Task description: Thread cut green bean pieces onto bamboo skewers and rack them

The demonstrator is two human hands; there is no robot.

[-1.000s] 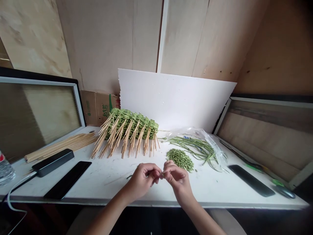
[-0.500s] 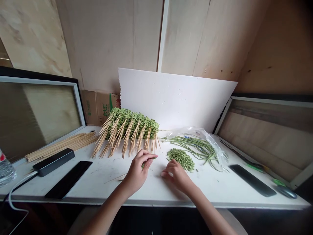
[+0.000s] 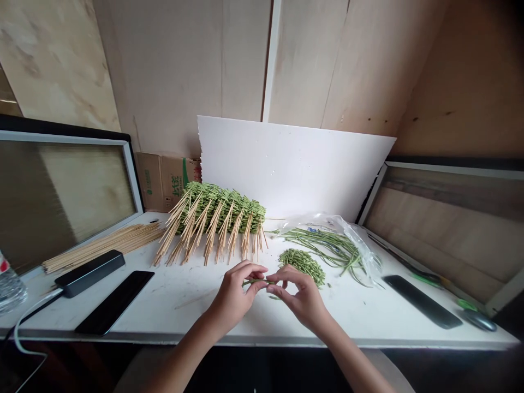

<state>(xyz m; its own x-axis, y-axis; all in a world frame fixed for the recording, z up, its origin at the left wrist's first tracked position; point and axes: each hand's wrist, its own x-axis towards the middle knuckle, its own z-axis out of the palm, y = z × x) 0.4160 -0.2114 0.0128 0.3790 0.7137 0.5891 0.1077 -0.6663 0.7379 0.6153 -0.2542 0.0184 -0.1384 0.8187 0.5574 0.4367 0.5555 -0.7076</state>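
At the front middle of the table, my left hand (image 3: pixel 235 289) is closed in a pinch on a short green garlic scape piece (image 3: pixel 248 282). A thin bamboo skewer (image 3: pixel 192 301), faint and blurred, runs out from behind that hand to the lower left. My right hand (image 3: pixel 298 292) meets it from the right, thumb and forefinger pinched at the end of the green piece. Another small cut piece (image 3: pixel 275 297) shows just below the right fingertips. Beyond the right hand lies a heap of cut garlic scape pieces (image 3: pixel 305 263). The fingers partly hide what they hold.
Behind the left hand is a stack of skewered green pieces (image 3: pixel 229 204). Loose bamboo skewers (image 3: pixel 110 245), a black box (image 3: pixel 90 271) and a dark phone-like slab (image 3: pixel 117 302) lie left. Long garlic scapes (image 3: pixel 327 243) in a plastic bag (image 3: pixel 368 256) lie right, near another dark slab (image 3: pixel 421 300).
My right hand has moved from beside the heap to my left hand, and their fingertips now meet. My left hand has dropped slightly toward me.
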